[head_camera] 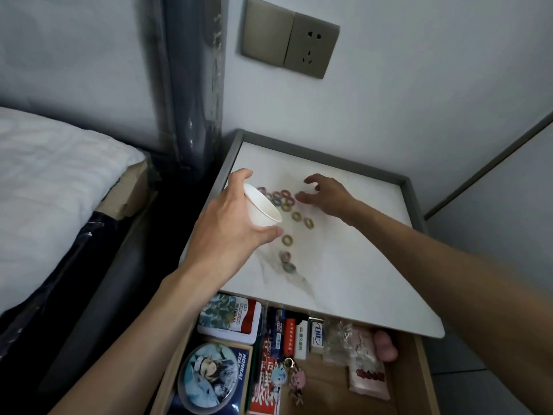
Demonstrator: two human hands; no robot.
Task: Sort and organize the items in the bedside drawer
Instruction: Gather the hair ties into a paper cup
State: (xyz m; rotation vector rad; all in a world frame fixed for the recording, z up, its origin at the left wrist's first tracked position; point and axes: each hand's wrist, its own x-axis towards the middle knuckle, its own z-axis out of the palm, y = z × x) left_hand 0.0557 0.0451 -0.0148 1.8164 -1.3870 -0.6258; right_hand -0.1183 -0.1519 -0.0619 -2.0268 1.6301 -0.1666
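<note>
Closest to the lens is the open drawer (pixel 414 384). It holds a round badge (pixel 211 381), a printed tin (pixel 230 320), a row of slim boxes and two small keychain charms (pixel 288 378). Above it is the pale marbled nightstand top (pixel 344 265), where the items being sorted now lie.

Both arms reach over that top. The left hand (pixel 227 232) is wrapped around a white paper cup (pixel 263 209), thumb on one side and fingers on the other, and tips the mouth toward the right. The right hand (pixel 326 194) has its fingers spread and loosely bent and holds nothing I can see. Its fingertips are just beside the cluster, but blur hides whether they touch.

Smallest are the coloured rings (pixel 281 199), probably elastic hair ties. Most are bunched beside the cup. A few lie strung out toward the drawer edge, among them a yellowish one (pixel 287 240) and a greyish one (pixel 288 267).

Such ties are likely very light, soft and springy, with nothing to break. They lie flat, so pinching each by its edge is fiddly. Raking several together with bent fingers and sweeping them into the cup's mouth looks easier. The cup is thin and crushable, so it should be held mid-wall with light pressure.
</note>
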